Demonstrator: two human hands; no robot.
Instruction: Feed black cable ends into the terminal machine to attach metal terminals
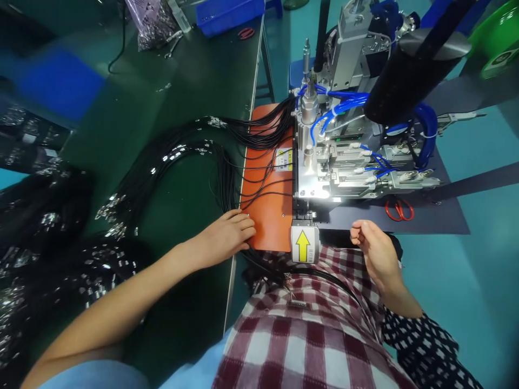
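Observation:
My left hand (231, 235) lies palm down at the table's edge, fingers curled over a bundle of black cables (227, 181). Those cables pass beneath it and come out below, toward my lap. Some thin cables cross the orange plate (267, 216) into the machine (314, 178). To the right, my right hand (377, 251) hovers in front of the machine, thumb and fingers curled together. Whether it pinches anything small I cannot make out. Between the hands sits a white cover with a yellow arrow (303, 246).
Red-handled scissors (399, 209) rest on the machine's base at right. A second cable bundle (259, 132) reaches the machine farther back. Heaps of black cables (44, 259) fill the left. A blue bin (229, 16), a bag of small parts (152, 24) and red-handled snips (246, 33) are on the green table.

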